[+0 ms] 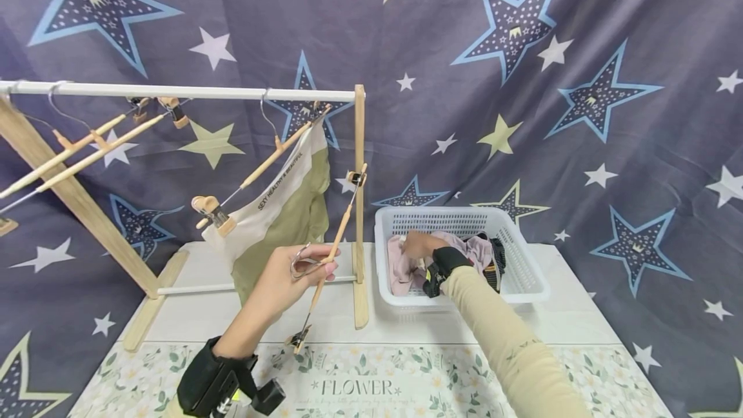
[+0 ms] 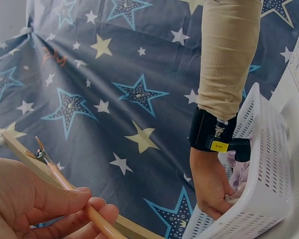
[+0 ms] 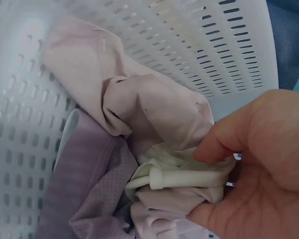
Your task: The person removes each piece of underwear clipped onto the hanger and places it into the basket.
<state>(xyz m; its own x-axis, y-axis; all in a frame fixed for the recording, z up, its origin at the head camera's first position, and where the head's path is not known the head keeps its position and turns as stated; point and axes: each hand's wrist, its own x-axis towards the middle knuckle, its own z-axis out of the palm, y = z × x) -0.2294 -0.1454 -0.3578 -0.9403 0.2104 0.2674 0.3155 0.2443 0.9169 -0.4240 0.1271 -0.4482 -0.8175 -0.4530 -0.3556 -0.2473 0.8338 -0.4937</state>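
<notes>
My left hand point(image 1: 284, 284) grips a wooden clip hanger point(image 1: 342, 224) near its middle, thumb and fingers around the bar and metal hook. That hanger tilts upright, with a clip at each end and no cloth in either clip. Inside a white plastic basket point(image 1: 386, 289), my right hand point(image 1: 422, 245) pinches a pale pink garment point(image 3: 159, 109). Its cream waistband point(image 3: 189, 178) is bunched between the thumb and fingers in the right wrist view. A purple garment point(image 3: 82, 169) lies beside it, and dark striped cloth point(image 1: 495, 266) is at the basket's right.
On the left stands a rack with a white rail point(image 1: 220, 90) and wooden legs. Hanging from it are an olive-and-white garment point(image 1: 296, 202) clipped to a hanger, and other wooden hangers point(image 1: 99, 153). A flowered cloth point(image 1: 342, 366) covers the table front; a starry curtain point(image 1: 418, 134) hangs behind.
</notes>
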